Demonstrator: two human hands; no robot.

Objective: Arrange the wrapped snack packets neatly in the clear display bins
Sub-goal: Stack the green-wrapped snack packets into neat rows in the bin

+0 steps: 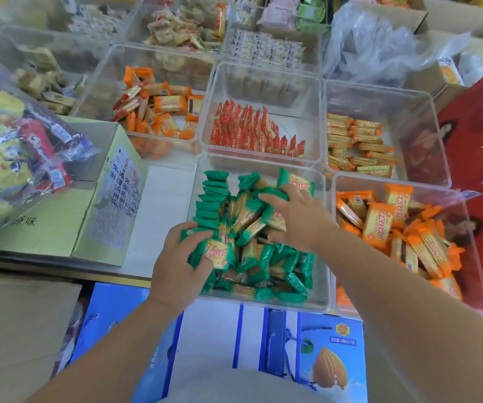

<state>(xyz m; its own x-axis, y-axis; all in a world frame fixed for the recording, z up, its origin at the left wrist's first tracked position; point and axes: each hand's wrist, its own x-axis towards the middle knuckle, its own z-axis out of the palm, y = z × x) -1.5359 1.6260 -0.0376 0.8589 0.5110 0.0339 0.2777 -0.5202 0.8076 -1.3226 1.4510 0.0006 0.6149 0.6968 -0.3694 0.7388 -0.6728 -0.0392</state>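
Observation:
A clear bin [320, 303] right in front of me holds a heap of green-wrapped snack packets [260, 257]. Along its left wall a neat row of green packets [212, 199] stands on edge. My left hand [176, 266] grips a small stack of green packets [217, 253] at the bin's near left corner. My right hand [298, 219] lies on the heap's right side, fingers curled around a few green packets [275, 215]. Another green packet [298, 181] pokes up beyond its fingertips.
Clear bins surround this one: red packets standing in rows [251, 132] behind, orange packets [403, 228] to the right, yellow-orange ones [356, 144] far right, loose orange ones [161, 109] far left. A green carton [60, 216] sits left, blue gift bags [307, 353] below.

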